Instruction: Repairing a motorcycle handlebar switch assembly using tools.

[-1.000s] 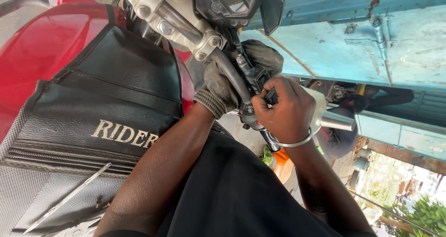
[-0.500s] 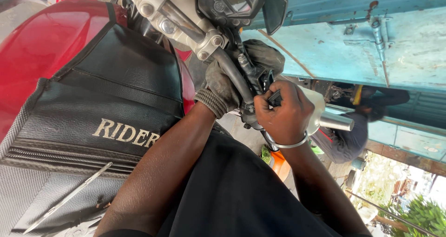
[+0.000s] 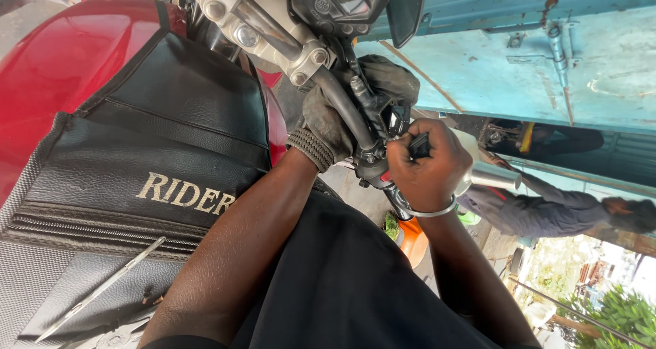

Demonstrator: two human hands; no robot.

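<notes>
Against teal wall (image 3: 601, 69), gloved left hand (image 3: 335, 120) and right hand (image 3: 429, 163) grip handlebar switch housing (image 3: 384, 127).

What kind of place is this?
Probably an open-air motorbike repair spot. A red motorbike is being worked on, tools lie on its tank cover, and a blue metal door stands beside it.

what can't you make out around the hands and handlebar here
- Head view: what the right hand grips is hidden by its closed fingers.
- Head view: the handlebar end and switch housing are mostly covered by the gloved left hand.
- Head view: the tools on the tank bag are cut off by the bottom edge.
</notes>
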